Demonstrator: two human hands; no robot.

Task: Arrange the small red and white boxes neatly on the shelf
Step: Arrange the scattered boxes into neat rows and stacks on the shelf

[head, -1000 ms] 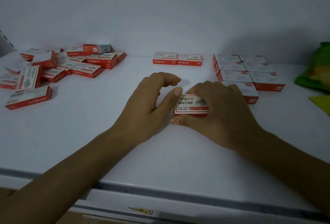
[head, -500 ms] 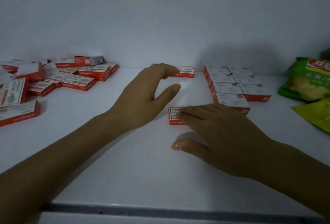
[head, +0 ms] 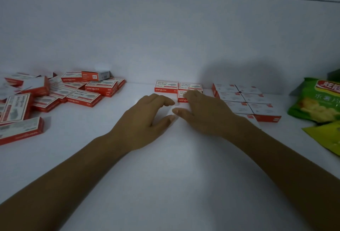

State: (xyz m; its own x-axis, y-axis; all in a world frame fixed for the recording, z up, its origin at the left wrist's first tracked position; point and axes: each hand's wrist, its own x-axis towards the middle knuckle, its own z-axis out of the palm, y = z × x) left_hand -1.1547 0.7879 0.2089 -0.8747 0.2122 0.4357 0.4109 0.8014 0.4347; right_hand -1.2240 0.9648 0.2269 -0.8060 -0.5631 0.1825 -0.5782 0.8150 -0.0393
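Head view. Far left on the white shelf (head: 165, 175), a messy pile of boxes (head: 73, 90), some flat, some on edge. On the right, a tidy block of boxes (head: 244, 100), then a green snack bag (head: 316, 100) and a yellow bag (head: 327, 136). Left hand (head: 147, 120) low over the shelf, palm down, fingers bent a little, grip loose and holding nothing. Right hand (head: 206, 114) just beside it, fingers flat on a red and white box (head: 182, 97), grip apart, not curled round it. Lying flat, long side going left to right, red front edge facing the camera, snug in front of two back boxes (head: 166, 86) by the wall.
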